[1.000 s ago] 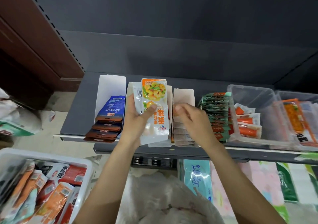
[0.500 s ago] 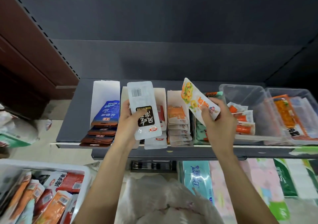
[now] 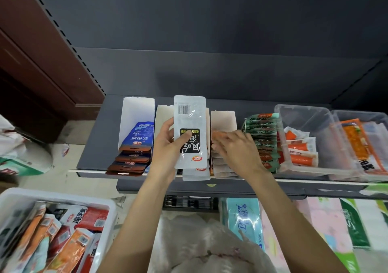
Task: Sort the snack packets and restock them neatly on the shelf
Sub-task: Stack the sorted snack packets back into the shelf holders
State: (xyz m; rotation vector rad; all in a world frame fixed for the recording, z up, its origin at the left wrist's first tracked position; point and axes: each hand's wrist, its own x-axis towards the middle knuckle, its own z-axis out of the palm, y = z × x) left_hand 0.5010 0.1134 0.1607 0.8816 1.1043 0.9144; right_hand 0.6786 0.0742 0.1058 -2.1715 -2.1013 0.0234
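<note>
My left hand point(image 3: 168, 146) grips a white snack packet with a black label point(image 3: 190, 132), held upright over the second white box point(image 3: 162, 113) on the shelf point(image 3: 94, 146). My right hand point(image 3: 235, 148) reaches into the third white box point(image 3: 223, 118), its blurred fingers lying over an orange packet point(image 3: 219, 135) on top of the stack there. The thumb is hidden. A blue packet point(image 3: 138, 135) with brown ones in front of it fills the first box point(image 3: 137, 109).
Green packets point(image 3: 262, 140) stand right of the boxes, then two clear tubs point(image 3: 304, 113) with orange snacks. A white bin point(image 3: 12, 197) of mixed packets sits at lower left. Tissue packs point(image 3: 243, 220) lie on the shelf below, and a plastic bag point(image 3: 201, 251) lies under my arms.
My right hand took the orange packet off the front of the left hand's stack, swung it right, then brought it down into the third box. The left hand keeps the white packet.
</note>
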